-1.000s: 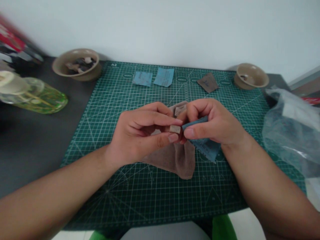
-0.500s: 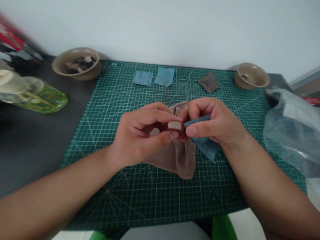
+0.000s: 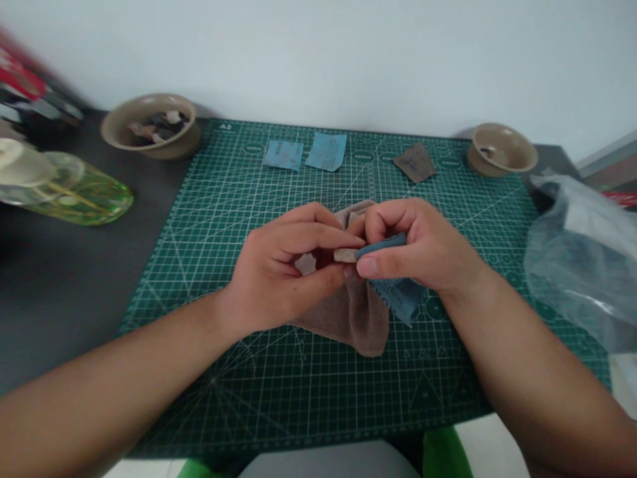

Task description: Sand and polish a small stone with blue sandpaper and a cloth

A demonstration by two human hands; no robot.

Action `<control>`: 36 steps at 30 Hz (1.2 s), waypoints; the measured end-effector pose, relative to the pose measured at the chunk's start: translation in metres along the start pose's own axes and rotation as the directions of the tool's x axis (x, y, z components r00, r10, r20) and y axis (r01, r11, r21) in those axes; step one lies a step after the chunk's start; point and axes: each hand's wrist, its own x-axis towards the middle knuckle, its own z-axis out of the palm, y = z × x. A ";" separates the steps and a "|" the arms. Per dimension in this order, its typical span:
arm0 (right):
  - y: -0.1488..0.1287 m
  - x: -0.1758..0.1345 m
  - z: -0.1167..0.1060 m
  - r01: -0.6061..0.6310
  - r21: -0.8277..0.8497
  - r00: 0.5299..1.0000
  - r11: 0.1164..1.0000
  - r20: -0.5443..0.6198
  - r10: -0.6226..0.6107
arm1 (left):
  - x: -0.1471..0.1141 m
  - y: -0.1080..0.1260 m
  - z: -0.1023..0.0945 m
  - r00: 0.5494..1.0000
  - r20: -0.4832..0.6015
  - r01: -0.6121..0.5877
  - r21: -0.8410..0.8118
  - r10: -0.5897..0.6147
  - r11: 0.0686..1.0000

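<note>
Pinched between the thumb and forefinger of the left hand (image 3: 283,269) is a small pale-beige block (image 3: 344,255) with a flat face, its material too blurred to tell. From the opposite side, the right hand (image 3: 421,245) grasps a folded dark-blue paper-like sheet (image 3: 395,295) with its thumb on top; the folded edge appears to meet the block's three o'clock end, and a loose corner hangs toward five o'clock. Both are above a crumpled brown fabric cloth (image 3: 368,325), which lies on a green gridded cutting mat (image 3: 298,411) and shows past the hands at twelve and six o'clock.

Taking the block as the dial's centre, two light-blue printed paper squares (image 3: 283,155) lie side by side near eleven o'clock, and a brown paper square (image 3: 415,162) with dark marks at one. Toward ten stands a wide tan round bowl (image 3: 119,129) holding dark and pale pieces; toward two, a smaller tan round bowl (image 3: 517,156) with a dark bit inside. A clear crumpled plastic bag (image 3: 572,245) sits at three. Between nine and ten, a transparent bottle with green-yellow contents (image 3: 74,192) is on the dark-grey tabletop (image 3: 64,285).
</note>
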 end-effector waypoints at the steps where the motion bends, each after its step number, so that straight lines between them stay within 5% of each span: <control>1: 0.000 0.000 0.000 0.004 -0.013 1.000 1.000 0.005 -0.003 | 0.000 0.000 0.000 1.000 0.002 -0.018 0.028 0.018 0.999; 11: -0.001 0.004 0.002 0.053 -0.116 0.999 0.992 0.005 -0.053 | -0.001 -0.001 0.001 0.995 0.022 -0.101 0.163 0.099 0.981; 22: -0.005 0.004 0.003 -0.040 -0.332 0.997 0.943 -0.078 0.015 | -0.002 -0.002 0.003 0.994 0.022 -0.113 0.229 0.111 0.967; 36: -0.004 0.004 0.002 -0.132 -0.228 0.985 0.965 -0.139 0.102 | -0.003 -0.002 0.003 0.993 0.007 -0.111 0.281 0.114 0.953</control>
